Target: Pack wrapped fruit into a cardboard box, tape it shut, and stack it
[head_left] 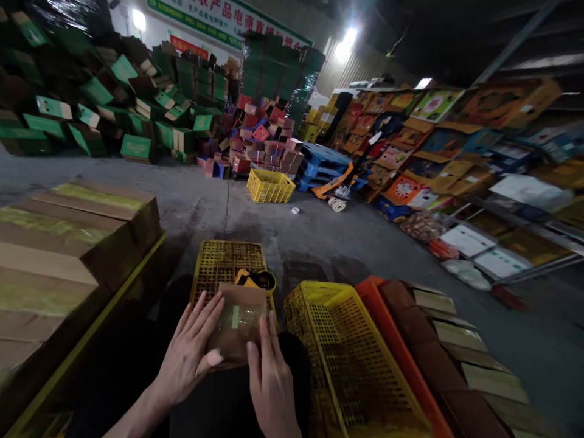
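Observation:
A small brown cardboard box with clear tape over its top is in front of me, at the near end of an upturned yellow crate. My left hand lies along the box's left side, its fingers stretched out and the thumb near the front edge. On the right side, my right hand touches the box with straight fingers. Just behind the box, a yellow and black tape dispenser rests on the crate. The underside of the box is hidden.
To my right stands a yellow crate, then an orange crate with taped boxes. More taped cartons are stacked at left. Beyond are a yellow crate, a pallet jack, blue pallets and piled green boxes.

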`<control>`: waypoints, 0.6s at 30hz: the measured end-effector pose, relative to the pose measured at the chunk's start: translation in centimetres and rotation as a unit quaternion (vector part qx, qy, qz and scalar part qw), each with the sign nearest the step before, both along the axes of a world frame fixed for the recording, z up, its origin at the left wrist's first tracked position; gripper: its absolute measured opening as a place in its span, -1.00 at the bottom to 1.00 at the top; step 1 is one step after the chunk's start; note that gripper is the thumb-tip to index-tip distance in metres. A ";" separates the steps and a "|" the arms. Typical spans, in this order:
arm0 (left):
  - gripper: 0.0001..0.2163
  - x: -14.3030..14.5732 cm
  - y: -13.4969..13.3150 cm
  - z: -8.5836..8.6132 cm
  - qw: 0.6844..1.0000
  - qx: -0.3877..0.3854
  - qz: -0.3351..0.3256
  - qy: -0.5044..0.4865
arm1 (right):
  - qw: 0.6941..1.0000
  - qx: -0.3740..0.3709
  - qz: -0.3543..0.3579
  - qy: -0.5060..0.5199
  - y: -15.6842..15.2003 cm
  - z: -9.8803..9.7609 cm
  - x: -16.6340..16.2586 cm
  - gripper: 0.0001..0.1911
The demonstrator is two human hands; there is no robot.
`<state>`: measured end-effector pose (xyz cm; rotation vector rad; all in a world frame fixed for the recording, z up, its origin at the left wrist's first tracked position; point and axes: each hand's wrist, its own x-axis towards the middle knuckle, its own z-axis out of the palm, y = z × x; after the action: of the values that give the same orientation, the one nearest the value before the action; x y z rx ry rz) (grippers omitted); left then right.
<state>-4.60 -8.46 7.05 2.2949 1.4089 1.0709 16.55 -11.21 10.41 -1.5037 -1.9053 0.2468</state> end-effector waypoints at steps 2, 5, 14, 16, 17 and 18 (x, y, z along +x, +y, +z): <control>-0.27 0.4 -0.3 -0.1 0.998 -0.030 -0.028 -0.045 | 0.999 0.002 -0.010 0.041 0.4 -0.6 -0.3 -0.44; -0.24 0.9 -1.1 -2.1 0.984 -0.072 -0.045 -0.154 | 0.995 -0.007 -0.014 0.099 1.2 -1.1 -0.3 -0.47; -0.49 3.5 -1.5 -13.2 0.932 -0.219 0.072 -0.281 | 0.892 -0.179 -0.116 0.399 1.9 -2.7 3.6 -0.34; -0.47 4.0 -0.7 -13.8 0.914 -0.238 0.083 -0.319 | 0.876 -0.205 -0.115 0.421 1.7 -2.9 4.1 -0.28; -0.46 4.0 -0.3 -13.7 0.905 -0.255 0.085 -0.331 | 0.874 -0.207 -0.116 0.425 1.7 -3.1 4.4 -0.27; -0.44 3.7 0.0 -13.6 0.897 -0.273 0.088 -0.335 | 0.871 -0.204 -0.123 0.429 1.7 -3.3 4.7 -0.27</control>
<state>-0.88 -8.47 -6.52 1.2507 1.3863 1.1639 21.22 -9.47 7.10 -1.5037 -0.9666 1.0577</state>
